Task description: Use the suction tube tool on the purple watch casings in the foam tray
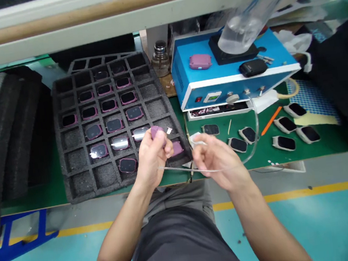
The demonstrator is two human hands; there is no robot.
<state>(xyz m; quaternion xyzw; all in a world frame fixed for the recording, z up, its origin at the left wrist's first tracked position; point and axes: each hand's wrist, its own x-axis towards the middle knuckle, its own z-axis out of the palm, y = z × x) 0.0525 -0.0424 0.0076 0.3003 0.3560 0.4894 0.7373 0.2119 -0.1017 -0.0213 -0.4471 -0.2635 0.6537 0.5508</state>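
Note:
My left hand (153, 156) is closed around a purple watch case (156, 131), thumb pressed on it, above the foam tray's right part. A clear thin tube (184, 169) ends at this hand and runs across to the blue machine (182, 71), passing over my right palm. My right hand (219, 159) is curled, fingertips together beside a small white piece (196, 139); whether they grip it is unclear. Purple watches (127, 165) lie screen up in the grey foam tray (81, 183). Another purple case (177, 148) sits in the tray by my left fingers.
Several light-cased watches (284, 143) lie on the green mat (247, 163) at right, near an orange stick (271, 120). The machine carries a purple case (200, 61), a black case (252, 68) and a clear cylinder (238, 35). Stacked foam trays (11, 136) stand left; a glass bottle (161, 58) stands behind.

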